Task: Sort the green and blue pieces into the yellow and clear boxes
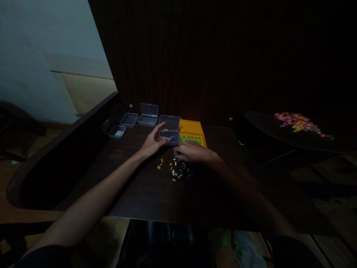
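My left hand (153,142) grips the near left side of a clear plastic box (170,137) with its lid up; a few blue pieces lie inside. My right hand (191,152) rests palm down on the dark table just in front of that box, fingers curled over a scatter of small yellow, white and blue pieces (178,169). Whether it pinches one is hidden. A yellow board with green pieces (192,134) lies just right of the box.
Three more open clear boxes stand in a row at the back left (148,114), (125,117), (114,130). A heap of pink and yellow pieces (297,122) sits on a dark round surface at the right. The table's front edge (156,217) is near me.
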### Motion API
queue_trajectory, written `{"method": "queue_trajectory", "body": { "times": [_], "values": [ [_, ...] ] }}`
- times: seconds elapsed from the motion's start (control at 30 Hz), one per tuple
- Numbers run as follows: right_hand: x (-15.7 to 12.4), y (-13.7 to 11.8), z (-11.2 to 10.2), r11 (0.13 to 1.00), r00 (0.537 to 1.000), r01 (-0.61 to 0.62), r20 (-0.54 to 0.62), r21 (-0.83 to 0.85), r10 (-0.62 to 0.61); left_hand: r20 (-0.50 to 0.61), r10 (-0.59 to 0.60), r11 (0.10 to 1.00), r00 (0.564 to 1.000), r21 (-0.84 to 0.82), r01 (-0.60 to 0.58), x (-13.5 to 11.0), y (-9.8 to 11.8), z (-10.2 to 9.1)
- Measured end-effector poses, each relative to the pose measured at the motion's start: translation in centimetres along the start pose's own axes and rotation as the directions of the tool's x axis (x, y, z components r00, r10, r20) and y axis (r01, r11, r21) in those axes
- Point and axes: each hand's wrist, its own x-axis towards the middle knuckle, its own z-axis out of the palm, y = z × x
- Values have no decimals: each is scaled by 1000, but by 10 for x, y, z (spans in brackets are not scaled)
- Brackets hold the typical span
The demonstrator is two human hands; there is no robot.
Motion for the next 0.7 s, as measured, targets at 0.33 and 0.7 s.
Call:
{"method": "queue_trajectory", "body": {
  "times": [0.33,0.7],
  "values": [
    [0,-3,-1,999,1000,-8,11,-50,9,-49,-67,998,997,-14,67,-2,8,5],
    [-12,7,-27,985,998,35,-66,167,-24,1,-26,1000,1000,5,26,-2,9,5]
  ]
}}
